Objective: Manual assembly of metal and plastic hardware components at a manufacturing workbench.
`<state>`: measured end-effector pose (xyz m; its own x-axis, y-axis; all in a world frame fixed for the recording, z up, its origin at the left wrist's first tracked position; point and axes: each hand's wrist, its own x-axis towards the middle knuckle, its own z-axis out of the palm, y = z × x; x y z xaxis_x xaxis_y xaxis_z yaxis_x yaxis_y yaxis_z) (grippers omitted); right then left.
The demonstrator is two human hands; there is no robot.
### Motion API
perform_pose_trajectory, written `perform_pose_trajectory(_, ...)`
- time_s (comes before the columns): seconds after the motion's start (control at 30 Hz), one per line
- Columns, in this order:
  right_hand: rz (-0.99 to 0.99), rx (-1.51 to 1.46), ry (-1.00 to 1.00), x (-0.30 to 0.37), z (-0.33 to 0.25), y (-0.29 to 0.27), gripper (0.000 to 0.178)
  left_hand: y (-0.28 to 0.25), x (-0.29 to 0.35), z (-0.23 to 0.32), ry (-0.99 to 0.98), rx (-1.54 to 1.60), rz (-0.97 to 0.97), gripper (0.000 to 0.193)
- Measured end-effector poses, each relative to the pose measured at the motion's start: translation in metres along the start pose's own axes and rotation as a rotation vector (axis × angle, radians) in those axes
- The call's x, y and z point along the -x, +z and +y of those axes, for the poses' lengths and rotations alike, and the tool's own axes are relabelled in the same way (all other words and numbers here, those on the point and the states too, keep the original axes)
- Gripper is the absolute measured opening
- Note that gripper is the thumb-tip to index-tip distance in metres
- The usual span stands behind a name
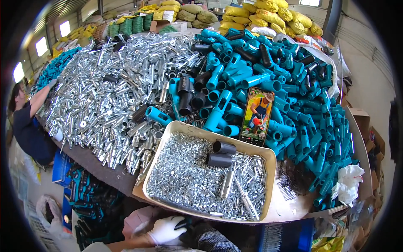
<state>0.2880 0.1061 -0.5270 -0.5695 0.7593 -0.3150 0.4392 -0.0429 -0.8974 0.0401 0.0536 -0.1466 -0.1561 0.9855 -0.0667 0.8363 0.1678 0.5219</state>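
My left hand (pixel 168 230), in a white glove, is at the lower edge below the table, its fingers curled against a dark object (pixel 184 225) whose kind I cannot make out. To its right lies a checkered dark sleeve (pixel 212 240); my right hand does not show. Just beyond stands a cream tray (pixel 273 176) holding small silvery pieces (pixel 180 168), metal pins (pixel 254 176), two black sleeves (pixel 220 159), a slotted metal tube (pixel 227 184) and a long thin metal rod (pixel 247 200).
Metal shafts (pixel 105 96) heap left, teal tubular housings (pixel 310 138) right. A phone (pixel 257 115) leans on the housings. Crumpled white plastic (pixel 348 182) lies right. Below the table are dark-and-teal tool bodies (pixel 90 193) and a blue crate (pixel 304 237). A co-worker (pixel 31 122) reaches in at far left.
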Motion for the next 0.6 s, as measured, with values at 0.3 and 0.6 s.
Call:
perform_pose_trajectory(0.3, -0.062, 0.424, -0.028, -0.07, -0.276, -0.011, 0.045, 0.025, -0.022, -0.027, -0.264, 0.127, -0.427, 0.053)
perform_pose_trajectory(0.6, -0.058, 0.93, -0.165, -0.055, -0.3, 0.001, 0.037, 0.058, -0.02, -0.036, -0.328, 0.195, -0.294, 0.038)
